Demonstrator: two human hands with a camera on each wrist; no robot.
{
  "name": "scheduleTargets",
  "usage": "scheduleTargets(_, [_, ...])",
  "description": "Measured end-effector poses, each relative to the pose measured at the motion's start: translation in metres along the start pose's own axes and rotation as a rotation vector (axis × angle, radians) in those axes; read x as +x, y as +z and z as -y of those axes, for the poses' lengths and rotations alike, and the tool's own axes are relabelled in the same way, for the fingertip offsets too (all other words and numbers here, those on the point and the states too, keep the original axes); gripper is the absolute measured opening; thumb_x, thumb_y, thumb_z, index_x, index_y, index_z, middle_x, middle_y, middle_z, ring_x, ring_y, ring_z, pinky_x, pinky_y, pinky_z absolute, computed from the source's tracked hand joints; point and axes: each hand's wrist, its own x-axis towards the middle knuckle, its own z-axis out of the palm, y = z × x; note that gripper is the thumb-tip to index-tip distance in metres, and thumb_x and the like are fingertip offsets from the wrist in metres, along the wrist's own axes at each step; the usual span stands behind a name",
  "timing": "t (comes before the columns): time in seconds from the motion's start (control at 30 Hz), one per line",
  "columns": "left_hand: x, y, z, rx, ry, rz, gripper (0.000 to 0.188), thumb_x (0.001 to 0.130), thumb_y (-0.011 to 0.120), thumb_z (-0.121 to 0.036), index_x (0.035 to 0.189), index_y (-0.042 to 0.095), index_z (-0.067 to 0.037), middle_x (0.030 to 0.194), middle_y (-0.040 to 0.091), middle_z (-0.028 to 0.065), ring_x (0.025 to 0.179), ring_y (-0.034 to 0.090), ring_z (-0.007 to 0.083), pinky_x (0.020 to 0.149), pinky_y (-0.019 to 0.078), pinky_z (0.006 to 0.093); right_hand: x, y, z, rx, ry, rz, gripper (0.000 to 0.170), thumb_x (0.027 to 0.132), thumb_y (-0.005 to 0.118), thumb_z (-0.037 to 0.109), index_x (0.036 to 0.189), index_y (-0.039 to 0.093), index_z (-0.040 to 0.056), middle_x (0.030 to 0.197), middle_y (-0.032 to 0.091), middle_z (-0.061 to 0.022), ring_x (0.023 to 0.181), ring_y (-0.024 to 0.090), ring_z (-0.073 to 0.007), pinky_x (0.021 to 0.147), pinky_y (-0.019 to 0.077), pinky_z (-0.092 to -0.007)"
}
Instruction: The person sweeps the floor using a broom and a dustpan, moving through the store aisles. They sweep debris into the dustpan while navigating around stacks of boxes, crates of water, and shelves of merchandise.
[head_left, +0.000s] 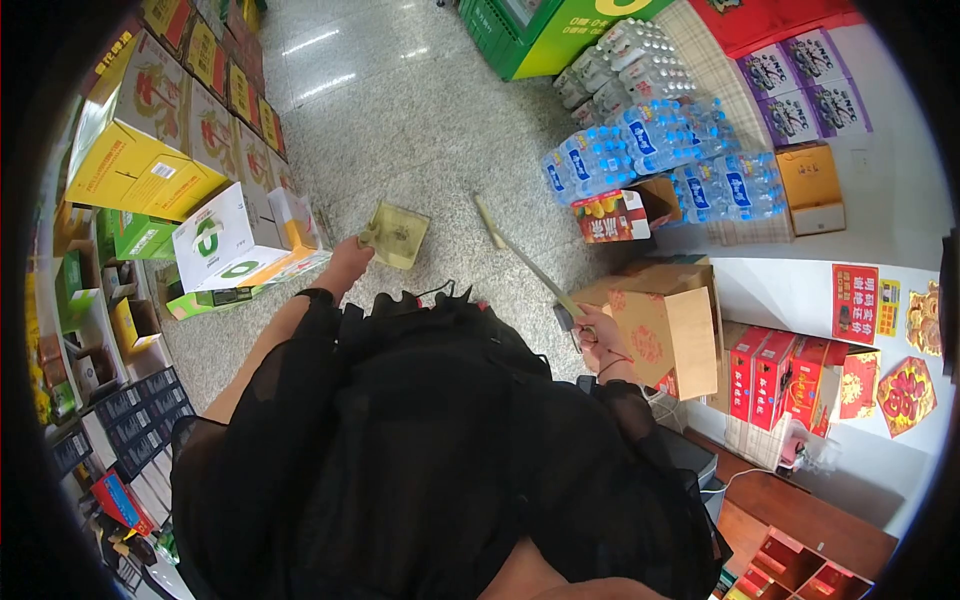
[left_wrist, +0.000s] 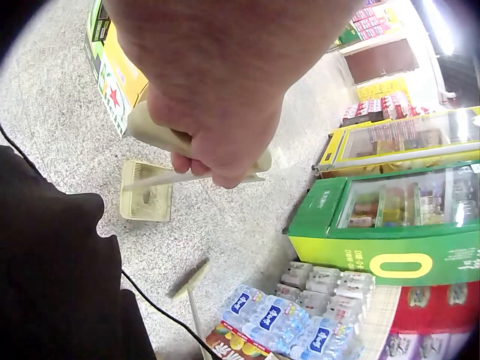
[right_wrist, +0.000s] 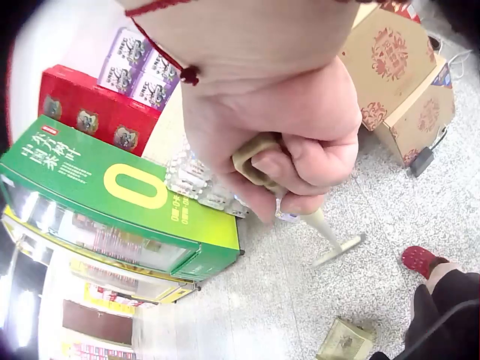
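Note:
The left hand (head_left: 348,266) grips the top of a long-handled dustpan; its pale pan (head_left: 402,236) lies at floor level ahead of the body. In the left wrist view the left hand (left_wrist: 217,135) curls round the pale handle (left_wrist: 154,129). The right hand (head_left: 600,338) holds the end of a broom stick (head_left: 535,268), whose narrow head (head_left: 487,218) is on the floor, right of the pan and apart from it. In the right wrist view the right hand (right_wrist: 300,150) wraps round the looped handle end (right_wrist: 259,159), with the broom head (right_wrist: 339,250) beyond it.
Stacked cartons (head_left: 150,150) and a white box (head_left: 225,240) stand close on the left. Packs of bottled water (head_left: 640,145), an open carton (head_left: 665,325) and red boxes (head_left: 780,375) line the right. A green cooler (head_left: 520,40) stands ahead. One red shoe (right_wrist: 418,259) shows.

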Motion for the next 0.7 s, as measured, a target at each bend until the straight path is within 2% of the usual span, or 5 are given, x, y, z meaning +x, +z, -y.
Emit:
scheduleTargets(0.07, [0.012, 0.013, 0.005, -0.028, 0.05, -0.047, 0.029, 0.075, 0.056, -0.022, 0.093, 0.058, 0.0, 0.069, 0.061, 0.0137, 0.057, 0.06, 0.022, 0.055, 0.0475, 0.0356, 0.016, -0.016, 0.007, 0.009, -0.017, -0.033, 0.04, 0.075, 0.054, 0.007, 0.115, 0.048, 0.0092, 0.062, 0.044, 0.0004, 0.038, 0.029, -0.005, 0.035, 0.0228, -0.0196])
scheduleTargets(0.33, [0.003, 0.055, -0.045, -0.021, -0.026, -0.162, 0.028, 0.073, 0.057, -0.02, 0.093, 0.058, 0.0, 0.07, 0.061, 0.0127, 0.056, 0.059, 0.0214, 0.051, 0.0479, 0.034, 0.074, -0.052, 0.057, 0.134, 0.0, -0.092, 0.019, 0.073, 0.051, 0.001, 0.089, 0.047, 0.0111, 0.058, 0.043, -0.002, 0.04, 0.036, -0.0084, 0.035, 0.0247, -0.0206])
scheduleTargets(0.37, [0.003, 0.063, -0.049, -0.055, -0.027, -0.193, 0.029, 0.073, 0.057, -0.02, 0.093, 0.058, 0.001, 0.07, 0.061, 0.013, 0.056, 0.059, 0.0214, 0.051, 0.0482, 0.0338, 0.087, -0.064, 0.059, 0.086, -0.011, -0.02, 0.011, 0.075, 0.057, 0.01, 0.08, 0.047, 0.0104, 0.058, 0.044, 0.0, 0.038, 0.036, -0.0071, 0.034, 0.0242, -0.0225])
scheduleTargets(0.6, [0.004, 0.102, -0.066, -0.084, -0.075, -0.2, 0.031, 0.073, 0.058, -0.022, 0.094, 0.058, 0.001, 0.072, 0.061, 0.0141, 0.057, 0.06, 0.0227, 0.054, 0.049, 0.0348, 0.081, -0.035, 0.111, -0.41, 0.031, 0.105, 0.017, 0.075, 0.059, 0.009, 0.091, 0.051, 0.0086, 0.061, 0.044, 0.0013, 0.04, 0.034, -0.0065, 0.036, 0.0247, -0.0227])
scheduleTargets(0.7, [0.011, 0.12, -0.062, -0.066, -0.105, -0.235, 0.033, 0.072, 0.058, -0.025, 0.094, 0.059, -0.001, 0.08, 0.063, 0.0189, 0.071, 0.063, 0.0299, 0.066, 0.0491, 0.0391, 0.094, -0.024, 0.131, -0.581, 0.043, 0.294, 0.04, 0.074, 0.058, 0.006, 0.114, 0.052, 0.0048, 0.061, 0.045, 0.0017, 0.043, 0.036, -0.0068, 0.037, 0.0263, -0.0226])
